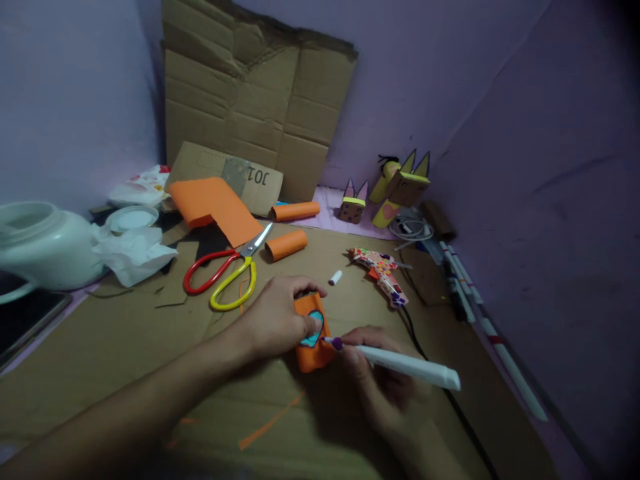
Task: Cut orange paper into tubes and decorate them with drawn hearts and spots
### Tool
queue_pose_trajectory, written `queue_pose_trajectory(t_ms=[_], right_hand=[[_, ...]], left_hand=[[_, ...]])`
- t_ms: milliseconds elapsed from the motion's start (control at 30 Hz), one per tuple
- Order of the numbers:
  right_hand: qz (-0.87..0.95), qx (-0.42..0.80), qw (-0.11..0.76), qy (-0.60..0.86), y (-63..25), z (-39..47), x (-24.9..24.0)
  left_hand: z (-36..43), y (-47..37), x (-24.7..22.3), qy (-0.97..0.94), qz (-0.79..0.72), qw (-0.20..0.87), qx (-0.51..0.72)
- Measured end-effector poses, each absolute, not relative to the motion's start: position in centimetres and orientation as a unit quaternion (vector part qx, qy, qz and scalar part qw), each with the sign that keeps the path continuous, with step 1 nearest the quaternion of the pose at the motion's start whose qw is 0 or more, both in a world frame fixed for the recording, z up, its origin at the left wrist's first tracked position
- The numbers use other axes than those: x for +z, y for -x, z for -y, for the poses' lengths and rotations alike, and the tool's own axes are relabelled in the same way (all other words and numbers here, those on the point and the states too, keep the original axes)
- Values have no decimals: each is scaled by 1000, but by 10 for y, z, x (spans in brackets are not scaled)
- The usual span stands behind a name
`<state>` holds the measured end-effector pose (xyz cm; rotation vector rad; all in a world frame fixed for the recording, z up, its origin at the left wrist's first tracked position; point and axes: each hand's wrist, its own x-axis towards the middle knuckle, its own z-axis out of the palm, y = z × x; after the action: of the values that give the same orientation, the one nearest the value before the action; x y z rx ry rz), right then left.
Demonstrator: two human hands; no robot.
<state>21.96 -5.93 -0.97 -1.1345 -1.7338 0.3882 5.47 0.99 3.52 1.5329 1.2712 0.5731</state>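
Note:
An orange paper-covered piece (313,360) lies on the cardboard, bearing a blue heart-like shape (309,340) with a dark outline. My left hand (280,313) grips its far end, thumb pressed on the blue shape. In my right hand (383,373) is a white marker pen (405,365) with a purple collar, its tip at the orange surface beside the blue shape. A small white pen cap (335,277) lies just beyond the piece. Scissors (235,267) with one red and one yellow handle rest open to the left.
A patterned glue gun (380,270) with a black cord lies right. Orange paper (215,203) and two orange rolls (287,245) lie behind. Paper animal figures (353,208) stand near the wall. A white teapot (45,240) is left; several markers (515,370) line the right edge.

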Motion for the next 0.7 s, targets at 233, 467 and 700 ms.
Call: queue_pose_trajectory(t_ms=[233, 467, 700], right_hand=[[739, 144, 478, 453, -222, 57, -10], [719, 153, 503, 454, -221, 57, -12], [715, 138, 520, 447, -221, 57, -15]], left_hand=[[-10, -55, 35, -636, -525, 509, 246], [-10, -56, 35, -657, -511, 498, 243], [-9, -55, 33, -666, -506, 493, 241]])
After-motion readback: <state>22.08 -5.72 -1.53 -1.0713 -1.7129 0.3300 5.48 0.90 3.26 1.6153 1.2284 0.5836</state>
